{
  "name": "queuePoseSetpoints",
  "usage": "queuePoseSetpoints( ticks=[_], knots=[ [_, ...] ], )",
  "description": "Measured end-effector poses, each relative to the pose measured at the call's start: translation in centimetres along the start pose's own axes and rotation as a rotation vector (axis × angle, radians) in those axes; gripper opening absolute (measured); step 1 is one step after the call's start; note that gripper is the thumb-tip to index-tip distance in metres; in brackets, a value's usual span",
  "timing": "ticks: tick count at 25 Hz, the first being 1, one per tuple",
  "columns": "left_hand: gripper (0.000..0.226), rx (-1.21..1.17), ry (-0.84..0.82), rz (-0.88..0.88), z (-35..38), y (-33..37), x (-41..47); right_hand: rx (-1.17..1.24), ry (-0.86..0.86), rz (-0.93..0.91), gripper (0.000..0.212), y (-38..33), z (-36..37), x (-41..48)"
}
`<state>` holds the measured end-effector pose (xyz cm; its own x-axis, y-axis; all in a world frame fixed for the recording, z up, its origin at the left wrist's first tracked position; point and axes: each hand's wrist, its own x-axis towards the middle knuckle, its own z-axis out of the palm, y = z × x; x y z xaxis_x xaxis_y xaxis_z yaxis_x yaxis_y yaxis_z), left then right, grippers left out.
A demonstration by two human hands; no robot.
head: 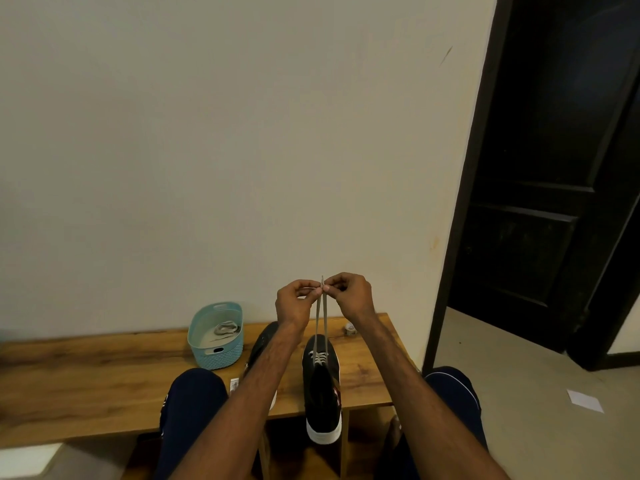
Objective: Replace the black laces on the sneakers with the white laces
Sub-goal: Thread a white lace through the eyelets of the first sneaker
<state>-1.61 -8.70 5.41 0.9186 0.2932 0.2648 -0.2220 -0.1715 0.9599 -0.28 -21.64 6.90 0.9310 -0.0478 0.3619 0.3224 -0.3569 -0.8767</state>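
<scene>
White lace [320, 327] runs through the front eyelets of one sneaker [322, 386] on the worktop [86, 382]. Its two ends rise to the left hand [294, 303] and right hand [349, 296], each pinching an end, fingertips meeting. A second sneaker [263, 344] lies just left. One basket [214, 355] beside it holds one coiled lace [227, 329].
</scene>
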Motion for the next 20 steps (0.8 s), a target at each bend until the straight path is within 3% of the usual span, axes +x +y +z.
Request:
queuePoseSetpoints(
  ticks=[9, 12, 20],
  knots=[
    [0.030, 0.083, -0.075, 0.033, -0.9, 0.3, 1.0, -0.063, -0.106, -0.026, 0.014, 0.2, -0.1, 0.4],
    [0.018, 0.144, -0.108, 0.095, -1.4, 0.5, 1.5, -0.058, -0.193, -0.033, 0.017, 0.2, -0.6, 0.6],
    [0.009, 0.308, -0.134, 0.149, -1.4, 0.1, 1.7, -0.028, -0.129, 0.047, 0.012, 0.1, -0.1, 0.7]
  ],
)
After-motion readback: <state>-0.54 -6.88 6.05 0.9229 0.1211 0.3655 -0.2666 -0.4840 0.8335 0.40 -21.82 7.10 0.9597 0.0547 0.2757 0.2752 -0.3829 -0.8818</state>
